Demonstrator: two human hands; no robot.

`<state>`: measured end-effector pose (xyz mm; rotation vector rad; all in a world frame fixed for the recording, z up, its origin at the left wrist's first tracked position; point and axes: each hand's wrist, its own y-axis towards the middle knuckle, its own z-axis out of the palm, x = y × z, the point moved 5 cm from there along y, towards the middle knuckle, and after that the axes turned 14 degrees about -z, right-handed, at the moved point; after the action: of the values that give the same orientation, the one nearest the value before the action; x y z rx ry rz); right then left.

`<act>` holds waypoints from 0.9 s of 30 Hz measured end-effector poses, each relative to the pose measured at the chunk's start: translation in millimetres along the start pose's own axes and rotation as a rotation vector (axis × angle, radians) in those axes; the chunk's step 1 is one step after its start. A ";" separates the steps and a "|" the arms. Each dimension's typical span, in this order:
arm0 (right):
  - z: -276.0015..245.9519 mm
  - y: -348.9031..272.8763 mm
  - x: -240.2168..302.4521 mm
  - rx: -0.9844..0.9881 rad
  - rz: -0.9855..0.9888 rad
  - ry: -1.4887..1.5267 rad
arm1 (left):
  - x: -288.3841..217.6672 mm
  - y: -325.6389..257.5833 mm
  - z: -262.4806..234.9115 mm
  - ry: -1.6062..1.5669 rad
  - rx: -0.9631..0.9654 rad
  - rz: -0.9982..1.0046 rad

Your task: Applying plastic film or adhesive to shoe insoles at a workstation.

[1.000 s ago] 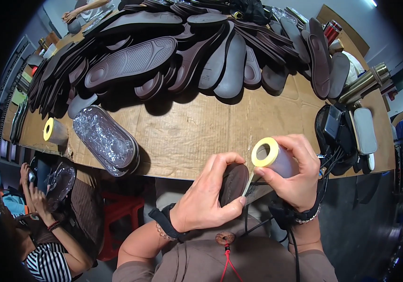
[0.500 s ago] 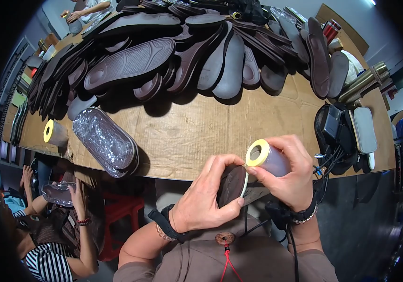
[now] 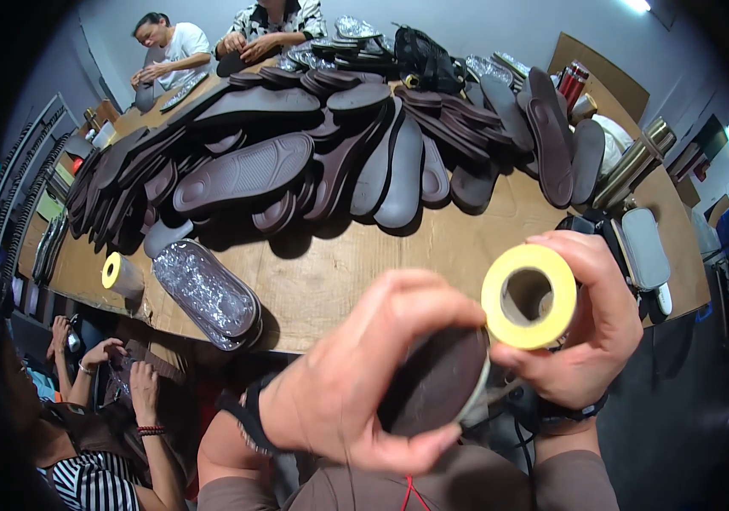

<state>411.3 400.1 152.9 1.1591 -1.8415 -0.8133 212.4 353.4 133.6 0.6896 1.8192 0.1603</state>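
My left hand [image 3: 330,366], smeared a little by motion, is curled around a dark brown insole [image 3: 432,383] with a pale edge on its right side. The insole is seen nearly end-on, and much of it is hidden behind my fingers and below. My right hand [image 3: 603,315] grips a roll of clear film [image 3: 500,271], its yellow end ring facing up at me and its brown core hollow. The roll sits close against the upper right of the insole, beside my left fingertips. Whether film runs between them, I cannot tell.
Insoles [image 3: 245,175] lie heaped across the cardboard-covered table [image 3: 322,281]. Film-wrapped insoles [image 3: 202,285] and another film roll [image 3: 130,279] stand front left. A grey case [image 3: 643,247] lies right. One person [image 3: 96,468] works at lower left; two others sit at the far end.
My view has tilted up, showing more of the far end. Both hands look larger and nearer, still on the insole and roll. The roll's yellow end has turned more toward me.
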 end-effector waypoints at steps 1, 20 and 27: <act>-3.0 7.3 4.1 0.056 -0.021 -0.058 | 3.2 5.1 -2.1 0.063 -0.022 0.034; 23.7 12.7 -9.3 0.271 -0.050 -0.016 | 63.9 2.5 0.9 -0.038 -0.225 -0.069; 11.5 12.3 1.2 0.142 -0.090 -0.014 | 65.8 -7.7 3.6 -0.067 -0.248 -0.049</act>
<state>395.9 404.8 158.0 1.3370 -1.8948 -0.7529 199.5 381.0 74.6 0.4697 1.7139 0.3210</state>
